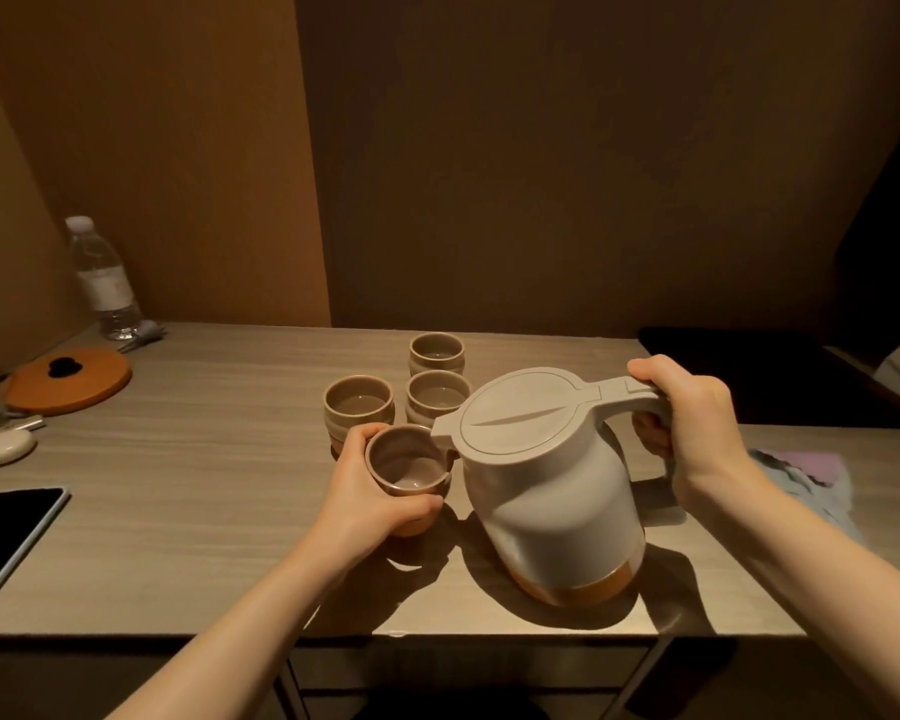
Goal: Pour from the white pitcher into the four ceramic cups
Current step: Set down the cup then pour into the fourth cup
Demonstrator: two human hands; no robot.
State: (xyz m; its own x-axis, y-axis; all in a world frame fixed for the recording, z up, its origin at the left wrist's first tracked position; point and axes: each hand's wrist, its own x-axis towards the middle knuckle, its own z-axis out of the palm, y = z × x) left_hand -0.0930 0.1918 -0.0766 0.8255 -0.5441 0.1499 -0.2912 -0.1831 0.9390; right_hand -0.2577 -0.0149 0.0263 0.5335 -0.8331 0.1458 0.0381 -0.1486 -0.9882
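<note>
Phone [9,532] lies at the table's [204,511] left edge. Left hand [365,491] is wrapped around the nearest cup [409,472], thumb on the near side and fingers curled behind it. Three cups [359,405] stand just beyond. White pitcher [552,491] tilts left, spout touching or just over the held cup's rim. Right hand [692,423] is closed on the handle, thumb on top, fingers underneath.

1. My wood-grain table [204,491] carried three ceramic cups [358,403] clustered near its middle.
2. A water bottle [104,280], orange round lid [71,380], white case [5,447] and dark phone [9,532] lay along its left side.
3. A cloth [806,472] lay at its right edge.
</note>
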